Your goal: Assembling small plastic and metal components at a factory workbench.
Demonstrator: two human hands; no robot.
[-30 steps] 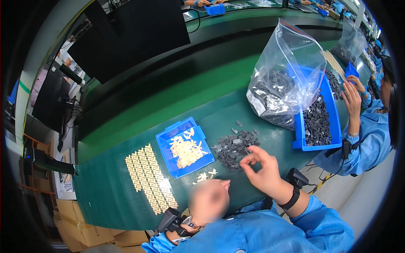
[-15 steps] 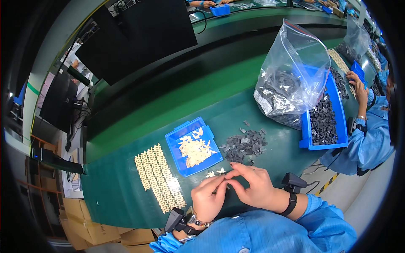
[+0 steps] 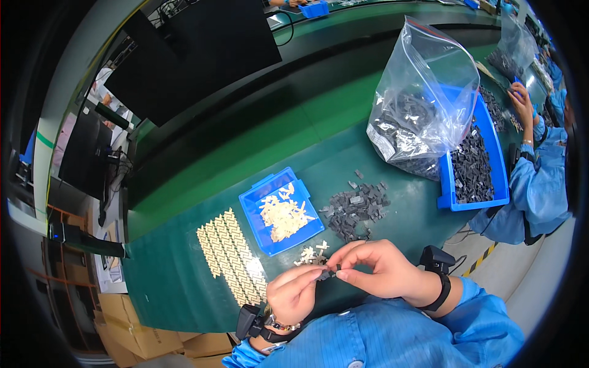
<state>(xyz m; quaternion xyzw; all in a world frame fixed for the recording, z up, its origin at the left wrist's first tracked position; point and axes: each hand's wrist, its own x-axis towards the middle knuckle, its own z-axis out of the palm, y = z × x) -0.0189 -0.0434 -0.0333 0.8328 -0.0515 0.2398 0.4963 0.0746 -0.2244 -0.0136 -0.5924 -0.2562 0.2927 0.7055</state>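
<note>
A small dark piece sits in the tight thumb-and-forefinger pinch of the right hand, probably for fine control; its long axis is unresolvable. The left hand bunches alongside, its hold indeterminable. Beyond both, a dark pile and blue tray lie presumably for easy reach.

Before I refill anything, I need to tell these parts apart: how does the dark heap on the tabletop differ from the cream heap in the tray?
Place: the dark heap lies directly on the green tabletop; the cream heap sits inside a blue tray.
Colour: the dark heap is dark grey, the cream heap pale.
Shape: the dark heap's pieces look blockier, the cream heap's slimmer.
Both are loose jumbles of small pieces.
</note>
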